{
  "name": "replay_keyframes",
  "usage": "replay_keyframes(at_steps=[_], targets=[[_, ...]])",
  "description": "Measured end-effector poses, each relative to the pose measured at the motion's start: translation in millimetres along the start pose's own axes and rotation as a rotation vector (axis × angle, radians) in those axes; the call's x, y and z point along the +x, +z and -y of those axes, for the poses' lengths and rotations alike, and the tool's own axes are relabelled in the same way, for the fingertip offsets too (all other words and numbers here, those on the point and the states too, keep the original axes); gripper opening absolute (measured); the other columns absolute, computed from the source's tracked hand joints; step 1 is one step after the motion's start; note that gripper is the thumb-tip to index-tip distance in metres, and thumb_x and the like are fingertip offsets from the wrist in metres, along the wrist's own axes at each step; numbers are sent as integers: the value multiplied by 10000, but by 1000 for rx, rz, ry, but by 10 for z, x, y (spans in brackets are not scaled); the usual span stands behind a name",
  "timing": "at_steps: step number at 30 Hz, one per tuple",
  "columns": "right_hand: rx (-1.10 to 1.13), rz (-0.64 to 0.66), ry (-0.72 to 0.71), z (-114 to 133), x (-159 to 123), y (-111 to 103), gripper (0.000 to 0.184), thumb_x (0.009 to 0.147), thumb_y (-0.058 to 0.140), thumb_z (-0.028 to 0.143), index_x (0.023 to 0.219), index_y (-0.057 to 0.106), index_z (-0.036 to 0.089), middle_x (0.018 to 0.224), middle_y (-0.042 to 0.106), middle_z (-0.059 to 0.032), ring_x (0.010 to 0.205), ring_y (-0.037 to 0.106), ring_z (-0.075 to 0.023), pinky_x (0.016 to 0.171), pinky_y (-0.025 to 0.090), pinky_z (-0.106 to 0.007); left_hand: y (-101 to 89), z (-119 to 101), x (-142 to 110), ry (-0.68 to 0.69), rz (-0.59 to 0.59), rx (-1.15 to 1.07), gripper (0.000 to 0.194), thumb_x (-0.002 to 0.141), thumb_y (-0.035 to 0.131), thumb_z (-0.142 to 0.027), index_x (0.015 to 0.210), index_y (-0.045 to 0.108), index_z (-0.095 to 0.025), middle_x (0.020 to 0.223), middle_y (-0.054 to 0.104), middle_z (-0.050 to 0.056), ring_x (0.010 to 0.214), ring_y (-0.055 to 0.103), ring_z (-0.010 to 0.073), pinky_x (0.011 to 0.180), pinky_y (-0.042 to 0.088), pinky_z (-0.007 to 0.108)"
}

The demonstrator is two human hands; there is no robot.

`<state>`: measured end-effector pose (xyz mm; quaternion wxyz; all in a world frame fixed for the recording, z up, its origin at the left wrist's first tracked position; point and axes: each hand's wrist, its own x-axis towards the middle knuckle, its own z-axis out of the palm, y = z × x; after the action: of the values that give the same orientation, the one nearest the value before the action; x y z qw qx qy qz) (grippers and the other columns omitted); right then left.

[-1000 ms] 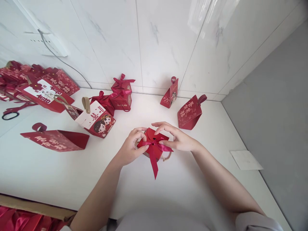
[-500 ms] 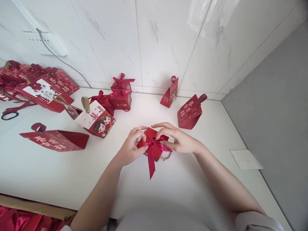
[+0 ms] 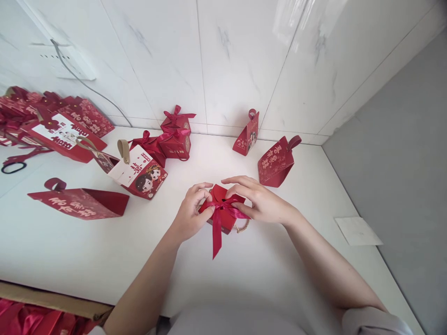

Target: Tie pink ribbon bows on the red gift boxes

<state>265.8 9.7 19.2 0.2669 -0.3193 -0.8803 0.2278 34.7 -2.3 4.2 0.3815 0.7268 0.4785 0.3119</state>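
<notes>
A small red gift box (image 3: 226, 221) stands on the white table (image 3: 244, 270) in front of me, with a beaded cord handle showing at its lower right. A magenta ribbon (image 3: 217, 232) is tied over its top, and one long tail hangs toward me. My left hand (image 3: 190, 216) pinches the ribbon at the box's left side. My right hand (image 3: 260, 202) pinches the ribbon on the right, its other fingers curved over the box top.
Two ribboned red boxes (image 3: 174, 137) and a box printed with a cartoon couple (image 3: 138, 172) sit behind left. Red triangular bags (image 3: 275, 163) (image 3: 247, 135) stand behind right, another lies at left (image 3: 80, 202). A stack of flat red bags (image 3: 52, 125) fills the far left. A white card (image 3: 358, 231) lies right.
The hanging ribbon tail has swung left and slightly up. Both hands stay on the box top, and my right fingers have curled a little closer to the knot.
</notes>
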Motion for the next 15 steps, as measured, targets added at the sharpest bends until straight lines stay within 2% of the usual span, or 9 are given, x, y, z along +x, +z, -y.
replay_keyframes(at_steps=[5, 8, 11, 15], targets=[[-34, 12, -43, -8, -4, 33, 215, 853, 523, 60, 957, 590, 236, 1338, 514, -59, 1257, 462, -230, 1020, 404, -434, 60, 9, 0, 29, -109, 52, 115, 823, 489, -108, 791, 519, -215, 1224, 545, 42, 1232, 476, 216, 889, 500, 348], [-66, -2, -36, -34, -16, 75, 176, 844, 545, 79, 932, 585, 225, 1319, 530, -66, 1247, 468, -246, 1022, 396, -447, 98, 14, -7, 71, -161, 166, 127, 815, 497, -95, 795, 540, -214, 1203, 550, 40, 1208, 490, 218, 909, 479, 360], [-72, -12, -21, -40, -22, 84, 138, 846, 559, 102, 917, 580, 218, 1295, 545, -79, 1228, 483, -257, 1015, 400, -459, 126, 23, -14, 150, -253, 318, 148, 802, 506, -71, 795, 561, -209, 1196, 558, 40, 1169, 508, 226, 959, 433, 399], [-26, -5, -13, 0, -9, 36, 83, 855, 582, 139, 888, 569, 215, 1275, 558, -87, 1232, 481, -263, 1013, 404, -468, 146, 38, -21, 292, -386, 386, 177, 814, 501, -50, 831, 577, -208, 1059, 612, 36, 1034, 555, 206, 899, 451, 375]])
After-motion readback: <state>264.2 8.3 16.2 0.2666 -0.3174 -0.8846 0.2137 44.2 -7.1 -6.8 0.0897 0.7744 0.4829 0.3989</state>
